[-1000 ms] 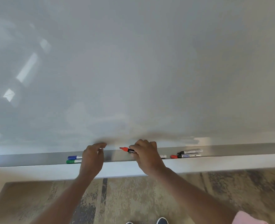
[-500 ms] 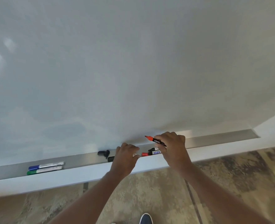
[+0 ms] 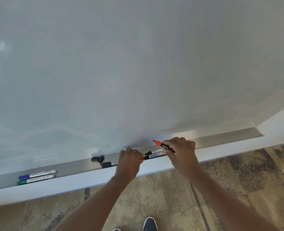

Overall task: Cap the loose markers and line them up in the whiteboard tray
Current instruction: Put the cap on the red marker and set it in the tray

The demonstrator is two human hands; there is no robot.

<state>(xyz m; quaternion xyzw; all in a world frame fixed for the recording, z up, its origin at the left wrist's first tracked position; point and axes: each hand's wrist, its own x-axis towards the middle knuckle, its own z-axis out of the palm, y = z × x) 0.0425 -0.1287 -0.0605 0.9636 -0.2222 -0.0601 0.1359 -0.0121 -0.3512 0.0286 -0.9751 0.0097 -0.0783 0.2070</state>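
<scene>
- While the right hand grips an uncapped marker with a black barrel, its orange-red tip points up and left toward the whiteboard, raised just above the tray.
- Left hand is curled at the tray's front edge, fingers pinched on something small and red; whether it is a cap or a marker end I cannot tell.
- Two more markers lie in the tray between the hands, side by side along the tray's length, black ends toward the left hand. The nearer one touches or nearly touches the red item in the left fingers.
- Just left of the left hand, in the tray: a marker with a black cap, partly hidden by the hand.
- Beside that, toward the tray's back wall: two loose black caps, touching each other, one lying, one tilted.
- Far left in the tray, well apart from the hands: a blue-capped marker and a green-capped marker, parallel and touching, caps pointing left, blue nearer the board.
- Right stretch of tray beyond the right hand is bare metal.
- Below the tray: patterned carpet and the toe of a dark shoe.
</scene>
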